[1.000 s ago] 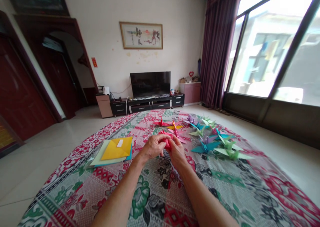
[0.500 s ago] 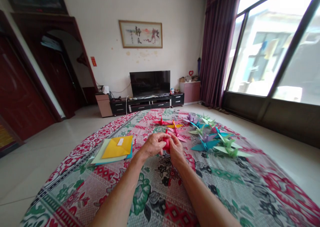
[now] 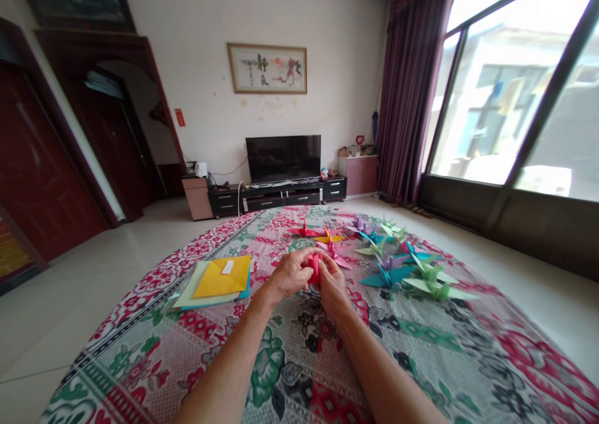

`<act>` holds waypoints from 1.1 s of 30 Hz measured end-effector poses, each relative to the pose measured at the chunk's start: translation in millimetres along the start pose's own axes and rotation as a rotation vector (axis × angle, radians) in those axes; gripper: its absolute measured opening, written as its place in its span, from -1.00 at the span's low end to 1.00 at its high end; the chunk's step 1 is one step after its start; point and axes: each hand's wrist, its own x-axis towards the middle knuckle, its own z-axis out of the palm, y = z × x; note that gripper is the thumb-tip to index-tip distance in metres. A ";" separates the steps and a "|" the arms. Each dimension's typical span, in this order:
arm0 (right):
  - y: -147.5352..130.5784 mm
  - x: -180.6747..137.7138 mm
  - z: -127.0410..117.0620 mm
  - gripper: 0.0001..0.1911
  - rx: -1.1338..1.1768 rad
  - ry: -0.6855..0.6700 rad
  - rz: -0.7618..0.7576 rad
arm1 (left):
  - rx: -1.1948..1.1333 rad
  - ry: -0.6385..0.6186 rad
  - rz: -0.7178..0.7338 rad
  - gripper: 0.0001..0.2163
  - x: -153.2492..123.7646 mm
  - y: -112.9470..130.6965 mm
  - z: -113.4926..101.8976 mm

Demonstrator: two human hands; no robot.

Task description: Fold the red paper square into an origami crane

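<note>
Between my two hands, over the middle of the table, is a small piece of folded red paper (image 3: pixel 315 269). My left hand (image 3: pixel 294 272) pinches it from the left, and my right hand (image 3: pixel 331 277) grips it from the right. Fingers cover much of the paper, so its full shape is hidden. Just beyond the hands sit a pink paper crane (image 3: pixel 335 249), an orange paper crane (image 3: pixel 328 237) and a red paper crane (image 3: pixel 304 229). Off to the right stand several more cranes, among them a blue one (image 3: pixel 389 274) and a light green one (image 3: pixel 435 284).
A stack of square paper (image 3: pixel 219 277), yellow on top with a small white label, lies left of my hands. The round table wears a flowered cloth (image 3: pixel 196 349). Past its far edge are a television (image 3: pixel 283 159) and a low black cabinet (image 3: pixel 299 198).
The view has shifted slightly, so the scene sits a little lower and further right. The red paper's pointed tip no longer sticks up above my fingers; both hands still hold the paper.
</note>
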 end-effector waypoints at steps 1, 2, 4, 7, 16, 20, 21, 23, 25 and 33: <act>-0.4 0.0 0.2 -0.53 -0.005 0.004 -0.004 | -0.014 0.014 0.004 -0.48 0.5 -0.5 0.9; -0.8 -0.1 0.1 -0.53 -0.010 0.011 -0.006 | -0.022 0.025 0.009 -0.47 0.9 -1.0 1.8; -1.3 0.1 -0.5 -0.52 -0.008 0.033 -0.008 | -0.018 0.051 0.015 -0.48 1.6 -1.8 3.6; -1.0 1.1 -2.6 -0.52 0.017 0.079 -0.014 | 0.014 0.109 0.011 -0.56 1.6 -1.7 6.1; -4.5 1.0 -4.1 -0.38 0.014 0.145 -0.092 | 0.153 0.175 0.012 -0.86 1.8 -5.5 11.1; -7.1 1.8 -4.6 -0.32 -0.022 0.167 -0.132 | 0.239 0.242 0.044 -0.87 3.1 -6.1 13.8; -7.8 1.9 -4.7 -0.30 -0.025 0.176 -0.135 | 0.254 0.257 0.042 -0.88 3.4 -5.5 14.6; -9.5 1.7 -4.7 -0.28 -0.033 0.184 -0.132 | 0.280 0.298 0.027 -0.91 4.0 -4.1 16.1; -11.4 0.9 -4.2 -0.29 -0.041 0.182 -0.126 | 0.304 0.349 0.003 -0.91 4.8 -4.1 17.6; -11.4 1.6 -4.0 -0.35 0.062 0.132 -0.097 | 0.348 0.499 -0.033 -0.92 9.1 -16.9 21.3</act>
